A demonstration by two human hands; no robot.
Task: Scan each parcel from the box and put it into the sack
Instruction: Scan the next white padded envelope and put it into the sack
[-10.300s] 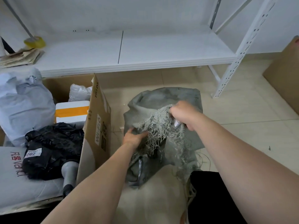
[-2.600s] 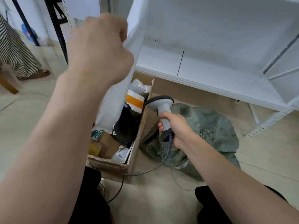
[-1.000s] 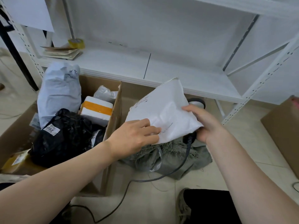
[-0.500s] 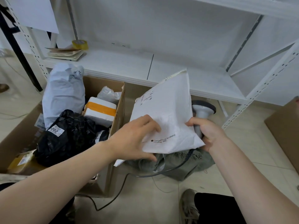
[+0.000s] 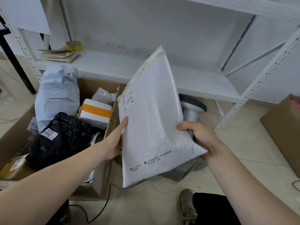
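A flat white mailer parcel (image 5: 152, 120) stands nearly upright in front of me, held at both side edges. My left hand (image 5: 116, 140) grips its left edge, thumb on the front. My right hand (image 5: 197, 135) holds the grey barcode scanner (image 5: 192, 109) by its handle, and its thumb presses the parcel's right edge. The scanner head sits behind the parcel. The grey-green sack (image 5: 183, 171) lies on the floor below, mostly hidden by the parcel. The cardboard box (image 5: 112, 120) at left holds a black bag parcel (image 5: 61, 138), a pale blue bag (image 5: 56, 95) and a white foam box with orange tape (image 5: 95, 112).
A white metal shelf (image 5: 203, 85) runs behind the box and sack, with a tape roll (image 5: 73, 45) and papers on it. Another cardboard box (image 5: 282, 132) stands at the right. The scanner cable (image 5: 103, 202) trails over the tiled floor near my shoe (image 5: 186, 207).
The parcel has been raised and turned more upright. My left hand has shifted from the parcel's front to its left edge. The scanner stays in my right hand.
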